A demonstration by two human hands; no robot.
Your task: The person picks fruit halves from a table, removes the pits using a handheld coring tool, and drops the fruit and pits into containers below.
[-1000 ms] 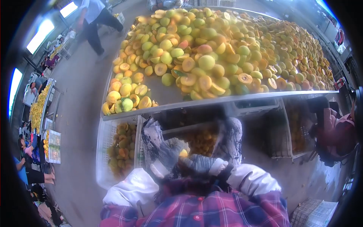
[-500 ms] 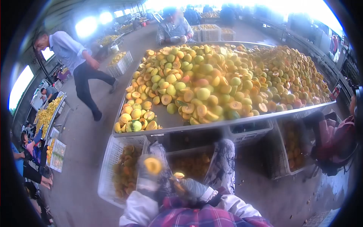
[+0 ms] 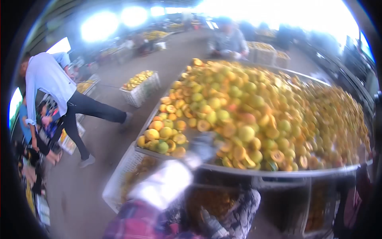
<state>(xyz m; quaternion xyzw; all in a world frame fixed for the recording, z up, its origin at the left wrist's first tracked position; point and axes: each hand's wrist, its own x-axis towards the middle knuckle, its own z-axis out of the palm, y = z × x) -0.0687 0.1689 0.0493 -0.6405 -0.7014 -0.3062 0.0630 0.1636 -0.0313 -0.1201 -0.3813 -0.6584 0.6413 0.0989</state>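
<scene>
A metal-edged table [image 3: 278, 173] bears a large heap of yellow and green fruit [image 3: 246, 133], many pieces halved. My left hand [image 3: 203, 146], in a grey glove, reaches over the table's near edge to the fruit at the heap's left side; its fingers are smeared by motion. Down by my lap, my right hand [image 3: 213, 224], also gloved, is blurred in front of a crate of fruit; what it holds, if anything, cannot be made out.
A white crate [image 3: 115, 191] with fruit stands below the table's left corner. Another full crate [image 3: 139, 93] is on the floor beyond. One person [image 3: 51, 85] strides at the left; another person [image 3: 229, 42] is behind the table.
My left hand has moved from above my lap up to the table, and the fruit half seen at it no longer shows. The view has turned left. The walking person has bent forward.
</scene>
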